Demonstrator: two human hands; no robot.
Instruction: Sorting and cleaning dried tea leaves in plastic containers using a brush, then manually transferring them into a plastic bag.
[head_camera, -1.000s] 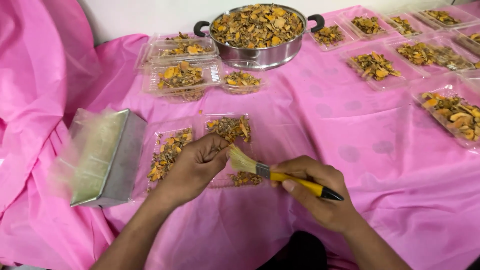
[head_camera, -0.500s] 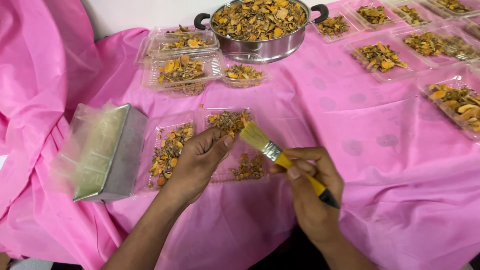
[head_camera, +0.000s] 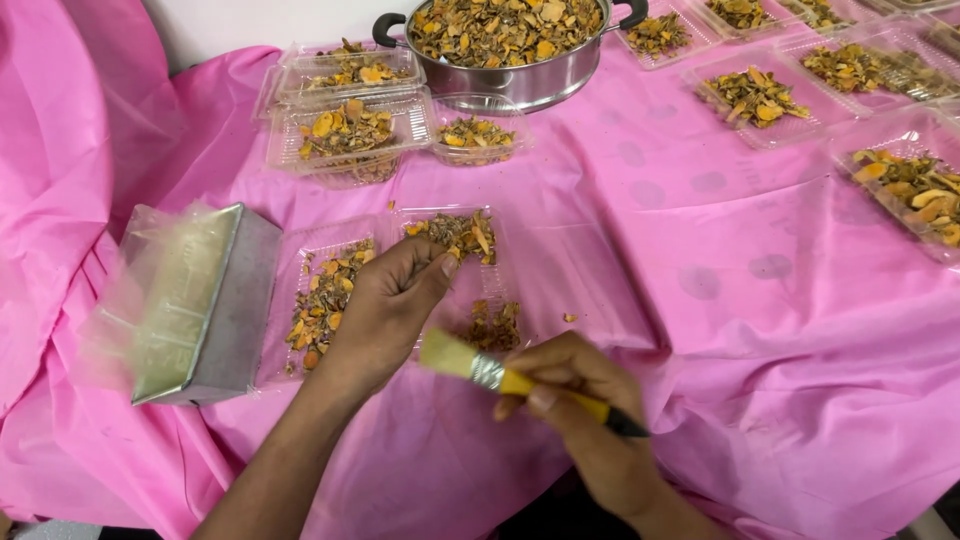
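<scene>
The right hand (head_camera: 585, 410) has its fingers curled tight around the yellow handle of a paintbrush (head_camera: 520, 380), whose pale bristles point left and hover just beside the left wrist. The left hand (head_camera: 385, 310) lies palm down with its fingers loosely bent and holding nothing, the fingertips resting on the edge of a clear plastic tray (head_camera: 500, 262) of dried orange and brown slices. That tray lies open on the pink tablecloth (head_camera: 700, 330), its other half (head_camera: 290, 295) showing to the left of the hand. Further left stands a metal box (head_camera: 205, 310) wrapped in clear plastic. At the far edge sits a steel pot (head_camera: 510, 45) heaped with the same slices, with more filled clear trays (head_camera: 350, 130) around it.
</scene>
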